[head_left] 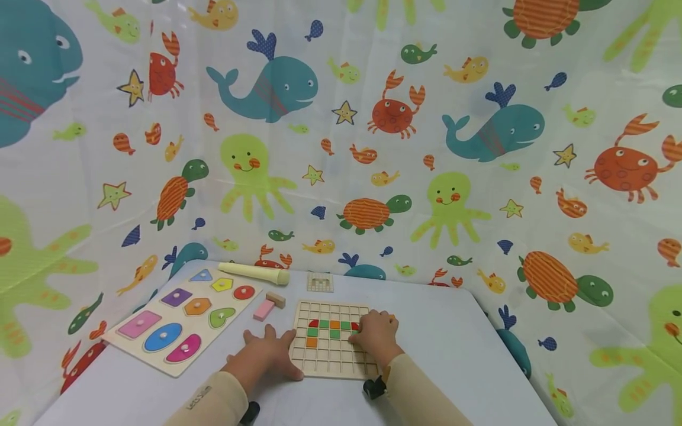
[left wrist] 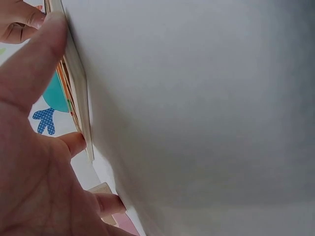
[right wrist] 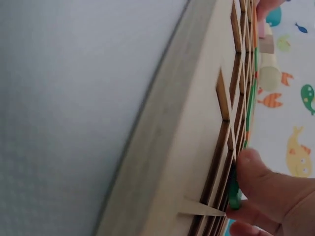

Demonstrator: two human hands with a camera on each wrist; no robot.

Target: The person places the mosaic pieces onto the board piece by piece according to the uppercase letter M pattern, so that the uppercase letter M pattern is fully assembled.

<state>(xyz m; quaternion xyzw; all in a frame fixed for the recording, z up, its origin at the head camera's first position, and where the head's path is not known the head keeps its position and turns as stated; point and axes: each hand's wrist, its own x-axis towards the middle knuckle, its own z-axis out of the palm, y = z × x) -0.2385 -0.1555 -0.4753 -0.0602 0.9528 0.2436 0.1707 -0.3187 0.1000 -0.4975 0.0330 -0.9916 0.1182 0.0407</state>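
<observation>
A wooden grid board lies on the table with red, green and orange tiles in several upper cells. My left hand is spread at its left side, the thumb and a finger touching its edge; in the left wrist view the thumb lies along that edge. My right hand is over the board's right side. Between thumb and finger it pinches a green tile, seen in the right wrist view just at the grid. A bit of orange shows by its other fingers, too small to make out.
To the left lies a shape puzzle board with knobbed pieces. Behind are a pale yellow toy microphone, a pink block, a brown block and a small wooden slotted piece. A sea-animal curtain stands behind the table.
</observation>
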